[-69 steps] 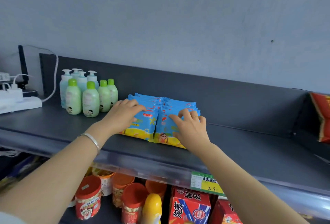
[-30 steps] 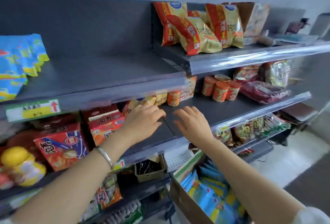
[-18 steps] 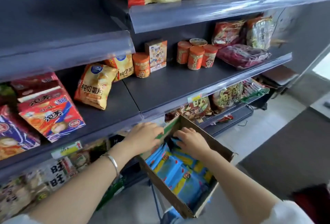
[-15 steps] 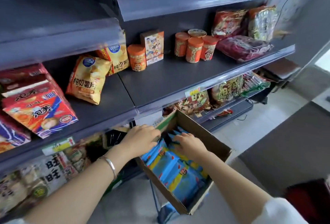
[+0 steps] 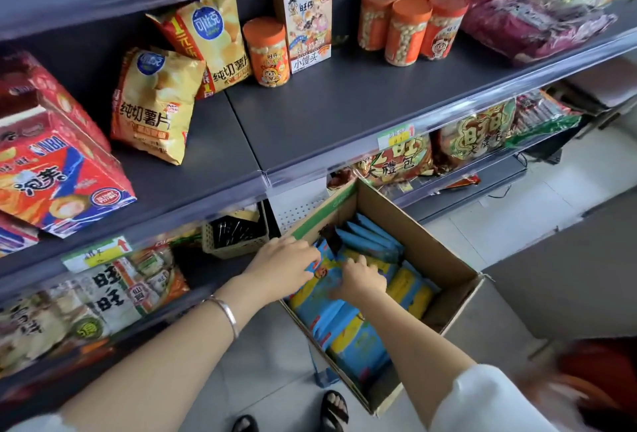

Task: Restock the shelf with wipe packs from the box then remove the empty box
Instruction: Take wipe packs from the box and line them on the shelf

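Note:
An open cardboard box [image 5: 444,245] sits low in front of the shelving, holding several blue and yellow wipe packs [image 5: 358,338] standing on edge. Both hands are inside its near-left end. My left hand [image 5: 286,264] reaches in over the box's left wall, its fingers curled onto the top edge of a pack printed with a cartoon face. Just to its right, my right hand [image 5: 362,276] digs its bent fingers down between the packs. The top shelf with the earlier wipe packs is out of view.
Grey shelves [image 5: 344,114] carry chip bags [image 5: 155,104], orange jars [image 5: 406,28] and red boxes [image 5: 51,176]. A small basket [image 5: 234,235] sits on the lower shelf beside the box. Something blue [image 5: 324,376] props up the box. My sandalled feet [image 5: 332,407] stand on the tiled floor.
My view dropped from the top shelf to the box. Both hands left the shelved packs, came down past the middle shelves and went into the box onto the packs.

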A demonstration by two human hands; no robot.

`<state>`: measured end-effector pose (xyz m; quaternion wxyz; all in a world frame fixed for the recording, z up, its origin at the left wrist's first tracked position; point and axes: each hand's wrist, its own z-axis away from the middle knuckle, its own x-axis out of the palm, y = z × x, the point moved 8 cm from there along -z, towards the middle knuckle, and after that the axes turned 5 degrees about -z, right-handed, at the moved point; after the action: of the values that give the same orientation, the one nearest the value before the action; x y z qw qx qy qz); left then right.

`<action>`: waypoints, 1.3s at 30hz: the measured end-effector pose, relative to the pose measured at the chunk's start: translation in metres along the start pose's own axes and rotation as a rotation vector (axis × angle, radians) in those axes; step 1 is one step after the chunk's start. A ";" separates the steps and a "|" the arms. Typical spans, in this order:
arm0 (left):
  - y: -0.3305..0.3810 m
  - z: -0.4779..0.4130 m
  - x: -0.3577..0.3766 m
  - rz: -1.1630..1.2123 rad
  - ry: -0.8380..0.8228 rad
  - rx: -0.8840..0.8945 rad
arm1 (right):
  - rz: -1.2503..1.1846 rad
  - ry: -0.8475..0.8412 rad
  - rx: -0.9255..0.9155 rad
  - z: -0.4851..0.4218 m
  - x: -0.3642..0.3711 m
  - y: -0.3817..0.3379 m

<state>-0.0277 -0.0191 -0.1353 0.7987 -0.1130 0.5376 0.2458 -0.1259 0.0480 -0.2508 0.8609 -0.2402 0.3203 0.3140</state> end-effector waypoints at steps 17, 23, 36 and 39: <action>0.009 -0.044 -0.027 0.007 0.004 0.014 | -0.722 0.041 -0.387 0.027 -0.081 -0.004; 0.002 -0.043 -0.022 0.155 -0.102 -0.034 | -0.961 0.008 -0.402 0.027 -0.082 0.002; -0.045 -0.011 -0.022 0.236 0.074 -0.291 | -0.323 -0.065 0.009 0.009 0.001 0.023; -0.045 -0.005 -0.017 0.233 0.081 -0.310 | -0.146 -0.008 0.083 0.006 0.008 0.019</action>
<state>-0.0138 -0.0644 -0.1260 0.7156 -0.1816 0.5343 0.4117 -0.1319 0.0680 -0.2563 0.8918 -0.2258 0.3114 0.2380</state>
